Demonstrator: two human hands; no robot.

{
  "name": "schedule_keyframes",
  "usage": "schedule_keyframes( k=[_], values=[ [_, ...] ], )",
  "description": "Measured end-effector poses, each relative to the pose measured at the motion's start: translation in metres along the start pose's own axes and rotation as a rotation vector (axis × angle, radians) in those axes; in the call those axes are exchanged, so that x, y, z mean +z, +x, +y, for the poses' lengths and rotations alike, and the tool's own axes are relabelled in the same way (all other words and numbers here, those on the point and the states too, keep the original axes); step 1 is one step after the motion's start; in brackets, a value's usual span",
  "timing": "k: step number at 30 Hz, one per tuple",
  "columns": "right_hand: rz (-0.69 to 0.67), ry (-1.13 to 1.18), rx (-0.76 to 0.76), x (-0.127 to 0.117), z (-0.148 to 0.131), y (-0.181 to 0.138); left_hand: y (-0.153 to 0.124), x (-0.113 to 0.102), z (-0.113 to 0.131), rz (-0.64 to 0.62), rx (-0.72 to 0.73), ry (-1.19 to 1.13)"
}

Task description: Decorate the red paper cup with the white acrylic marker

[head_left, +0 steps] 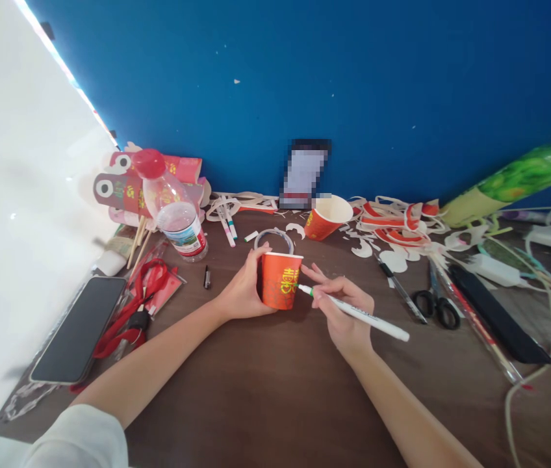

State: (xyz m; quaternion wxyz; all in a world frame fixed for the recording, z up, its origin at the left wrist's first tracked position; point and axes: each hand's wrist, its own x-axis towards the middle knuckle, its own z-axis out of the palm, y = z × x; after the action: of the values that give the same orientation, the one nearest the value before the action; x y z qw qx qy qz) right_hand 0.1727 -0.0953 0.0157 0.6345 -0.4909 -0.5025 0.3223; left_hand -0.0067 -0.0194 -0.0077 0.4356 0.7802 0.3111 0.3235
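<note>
An orange-red paper cup point(280, 281) with a yellow emblem stands upright on the brown table point(275, 390). My left hand point(243, 289) wraps around its left side and grips it. My right hand point(344, 309) pinches a white marker point(360, 315) with a green tip. The marker tip touches the cup's right side near the emblem.
A second paper cup point(328, 218) lies tilted behind, among red and white paper scraps point(392, 224). A water bottle point(178, 218) and cup crafts stand at the left, a phone point(78, 328) and red lanyard nearer. Scissors point(434, 302), pens and cables lie at the right.
</note>
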Motion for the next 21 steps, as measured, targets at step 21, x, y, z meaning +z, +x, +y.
schedule_keyframes(
  k=[21],
  values=[
    [0.032,-0.042,-0.018,0.0021,-0.0001,-0.0005,-0.0006,-0.0002,0.0004,0.008,0.011,-0.041]
  ],
)
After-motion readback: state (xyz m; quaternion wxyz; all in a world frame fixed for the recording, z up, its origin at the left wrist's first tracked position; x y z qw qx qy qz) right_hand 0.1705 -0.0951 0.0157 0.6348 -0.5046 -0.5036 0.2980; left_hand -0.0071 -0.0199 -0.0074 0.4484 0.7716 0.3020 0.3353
